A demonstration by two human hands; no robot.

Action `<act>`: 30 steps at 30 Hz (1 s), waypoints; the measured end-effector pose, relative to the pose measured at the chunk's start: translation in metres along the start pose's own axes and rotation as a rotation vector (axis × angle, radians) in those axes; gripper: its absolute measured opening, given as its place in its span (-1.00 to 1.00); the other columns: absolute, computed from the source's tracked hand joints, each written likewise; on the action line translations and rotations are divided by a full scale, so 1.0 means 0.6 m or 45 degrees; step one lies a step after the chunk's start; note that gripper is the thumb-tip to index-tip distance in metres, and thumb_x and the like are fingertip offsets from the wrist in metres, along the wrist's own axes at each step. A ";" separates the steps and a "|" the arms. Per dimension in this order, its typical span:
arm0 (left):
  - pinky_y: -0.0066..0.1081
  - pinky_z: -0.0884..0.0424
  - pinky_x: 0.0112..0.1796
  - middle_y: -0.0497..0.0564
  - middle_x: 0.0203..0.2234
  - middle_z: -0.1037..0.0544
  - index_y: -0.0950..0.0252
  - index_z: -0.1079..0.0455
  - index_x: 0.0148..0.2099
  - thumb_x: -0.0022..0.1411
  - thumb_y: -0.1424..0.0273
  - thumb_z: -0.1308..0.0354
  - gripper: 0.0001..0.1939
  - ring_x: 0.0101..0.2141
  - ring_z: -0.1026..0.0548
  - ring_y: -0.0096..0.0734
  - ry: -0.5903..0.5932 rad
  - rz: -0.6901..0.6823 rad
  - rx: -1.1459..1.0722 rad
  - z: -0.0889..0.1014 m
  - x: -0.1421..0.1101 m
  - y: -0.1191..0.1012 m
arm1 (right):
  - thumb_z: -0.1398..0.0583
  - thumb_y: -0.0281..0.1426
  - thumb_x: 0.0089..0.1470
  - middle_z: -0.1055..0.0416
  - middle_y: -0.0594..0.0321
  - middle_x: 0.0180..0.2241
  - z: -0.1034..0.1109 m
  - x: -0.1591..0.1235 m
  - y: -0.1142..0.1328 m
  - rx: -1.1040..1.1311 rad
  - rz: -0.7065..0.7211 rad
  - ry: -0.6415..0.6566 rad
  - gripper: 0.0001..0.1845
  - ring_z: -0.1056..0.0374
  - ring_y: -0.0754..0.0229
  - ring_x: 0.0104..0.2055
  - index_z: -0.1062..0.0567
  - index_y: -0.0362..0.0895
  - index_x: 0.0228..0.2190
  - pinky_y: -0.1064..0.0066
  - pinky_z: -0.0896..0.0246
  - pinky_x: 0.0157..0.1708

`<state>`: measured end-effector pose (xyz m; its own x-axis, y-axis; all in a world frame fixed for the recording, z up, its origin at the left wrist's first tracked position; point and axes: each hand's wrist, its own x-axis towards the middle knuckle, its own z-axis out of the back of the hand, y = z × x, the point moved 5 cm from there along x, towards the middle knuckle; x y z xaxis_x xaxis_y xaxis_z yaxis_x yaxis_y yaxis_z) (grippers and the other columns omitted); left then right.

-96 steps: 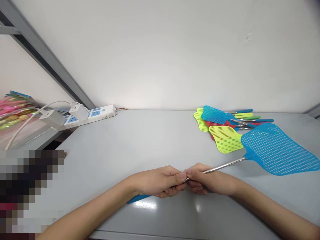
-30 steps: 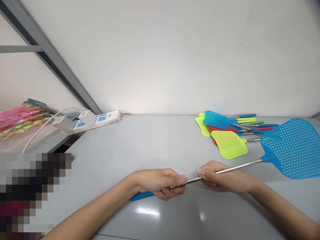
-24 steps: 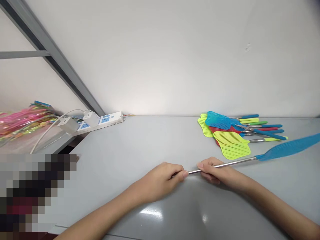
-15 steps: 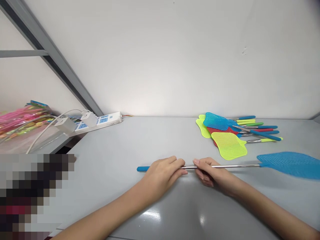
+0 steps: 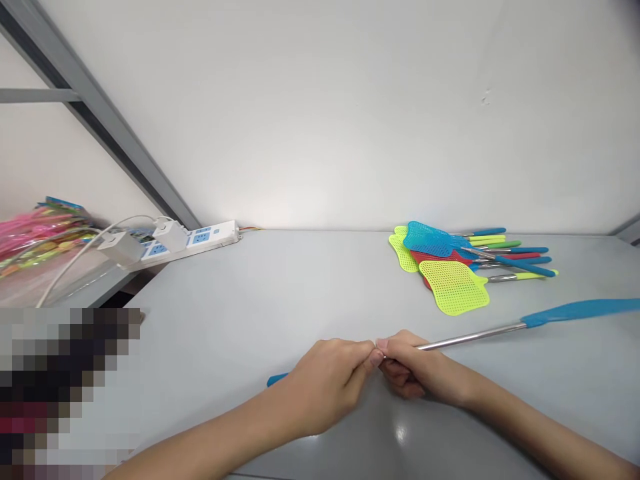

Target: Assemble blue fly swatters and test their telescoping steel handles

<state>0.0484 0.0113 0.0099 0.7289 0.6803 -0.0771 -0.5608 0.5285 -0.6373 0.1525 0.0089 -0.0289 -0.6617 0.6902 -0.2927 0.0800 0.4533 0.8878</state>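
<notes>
Both hands grip one blue fly swatter (image 5: 473,337) with a metal rod, held above the grey table. My left hand (image 5: 335,377) is closed round its grip end; a bit of the blue handle pokes out behind it. My right hand (image 5: 415,367) pinches the rod just beside the left, and the two hands touch. The swatter's blue head reaches to the right, seen nearly edge-on and cut off by the frame. Farther back lies a yellow-green fly swatter (image 5: 454,287), at the front of a pile of blue, red and green ones.
A white power strip (image 5: 210,240) with plugged-in adapters sits at the table's back left. Pink and yellow items in clear plastic (image 5: 40,237) lie beyond it at far left. A white wall rises behind the grey table (image 5: 280,287). The lower left is pixelated.
The gap between my hands has closed as the rod between them shortened. Earlier it was longer and then shorter too. The swatter's head has turned from face-on to nearly edge-on.
</notes>
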 end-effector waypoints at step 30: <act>-0.49 -0.16 -0.44 -0.11 -0.46 -0.34 0.25 -0.20 -0.25 0.29 0.34 0.20 -0.82 -0.46 -0.31 -0.50 -0.169 0.019 0.249 0.008 0.005 0.024 | 0.01 -0.20 0.09 0.16 0.51 -0.75 0.043 -0.011 0.011 0.191 -0.071 -0.225 -0.53 0.20 0.46 -0.76 -0.03 -0.13 -0.73 0.57 0.37 -0.76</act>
<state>0.0407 0.0235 0.0043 0.6693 0.7426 0.0245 -0.6456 0.5975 -0.4756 0.1770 0.0219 -0.0301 -0.5283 0.7439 -0.4092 0.1655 0.5630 0.8097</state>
